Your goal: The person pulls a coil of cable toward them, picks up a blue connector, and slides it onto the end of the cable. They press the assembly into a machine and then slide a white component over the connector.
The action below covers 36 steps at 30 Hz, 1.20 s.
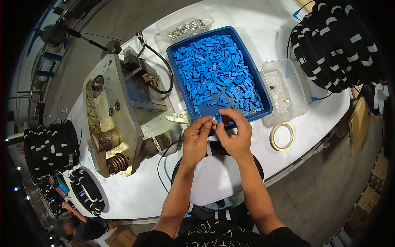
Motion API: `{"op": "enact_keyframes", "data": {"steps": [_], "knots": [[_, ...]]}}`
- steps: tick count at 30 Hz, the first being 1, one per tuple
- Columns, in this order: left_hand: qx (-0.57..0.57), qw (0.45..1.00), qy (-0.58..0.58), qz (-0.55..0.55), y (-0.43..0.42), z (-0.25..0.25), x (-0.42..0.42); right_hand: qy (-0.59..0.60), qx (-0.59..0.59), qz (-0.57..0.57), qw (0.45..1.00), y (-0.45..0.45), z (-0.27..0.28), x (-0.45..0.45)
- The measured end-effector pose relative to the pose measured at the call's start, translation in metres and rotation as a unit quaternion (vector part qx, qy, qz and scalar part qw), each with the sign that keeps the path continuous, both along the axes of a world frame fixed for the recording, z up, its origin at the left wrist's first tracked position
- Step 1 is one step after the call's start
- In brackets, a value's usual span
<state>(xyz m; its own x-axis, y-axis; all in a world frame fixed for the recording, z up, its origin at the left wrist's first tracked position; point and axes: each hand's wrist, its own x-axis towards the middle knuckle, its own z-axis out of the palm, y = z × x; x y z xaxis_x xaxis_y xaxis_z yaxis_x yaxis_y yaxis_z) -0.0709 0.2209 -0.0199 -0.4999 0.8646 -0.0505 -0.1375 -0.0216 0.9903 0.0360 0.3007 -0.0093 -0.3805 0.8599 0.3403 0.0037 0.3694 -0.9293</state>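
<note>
My left hand (pixel 196 139) pinches a small pale, silvery connector piece (pixel 213 120) between thumb and fingertips. Close beside it, my right hand (pixel 237 133) grips a small blue plastic clip (pixel 219 118), its fingers bent around it. The two pieces are nearly together; I cannot tell whether they touch. Both hands are over the near edge of a blue tray (pixel 266 99), which holds a heap of similar blue clips (pixel 212 68). A coil of black cable (pixel 259 166) lies beneath my forearms, partly hidden by them.
Left of the tray stands a metal press (pixel 117 109). A clear box of metal parts (pixel 187 29), a clear box of plastic bits (pixel 282 92) and a tape roll (pixel 282 136) surround the tray. Cable coils (pixel 335 45) are stacked at right. Another person (pixel 84 224) is at lower left.
</note>
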Motion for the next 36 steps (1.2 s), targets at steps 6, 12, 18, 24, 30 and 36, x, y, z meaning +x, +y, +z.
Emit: {"op": "enact_keyframes", "data": {"steps": [6,12,18,24,30,36], "knots": [[-0.003,1.0,-0.008,-0.01,0.0,0.0,-0.001,0.012,-0.077,0.019,0.997,-0.001,0.003,0.001],[0.0,0.999,-0.048,-0.017,-0.002,-0.001,-0.004,-0.018,0.035,0.03,0.999,-0.001,0.01,-0.002],[0.003,0.999,-0.037,-0.012,-0.003,-0.001,-0.004,-0.035,0.005,0.035,0.999,-0.001,0.01,0.0],[0.019,1.0,-0.011,-0.014,-0.001,0.001,-0.003,0.023,-0.034,0.064,0.997,0.002,0.012,0.002],[0.006,1.0,0.009,-0.009,-0.001,-0.001,-0.003,0.012,-0.041,0.044,0.998,0.001,0.012,0.0],[0.001,1.0,0.0,0.001,-0.001,-0.002,-0.004,0.058,-0.115,0.013,0.992,-0.004,0.005,-0.002]]}}
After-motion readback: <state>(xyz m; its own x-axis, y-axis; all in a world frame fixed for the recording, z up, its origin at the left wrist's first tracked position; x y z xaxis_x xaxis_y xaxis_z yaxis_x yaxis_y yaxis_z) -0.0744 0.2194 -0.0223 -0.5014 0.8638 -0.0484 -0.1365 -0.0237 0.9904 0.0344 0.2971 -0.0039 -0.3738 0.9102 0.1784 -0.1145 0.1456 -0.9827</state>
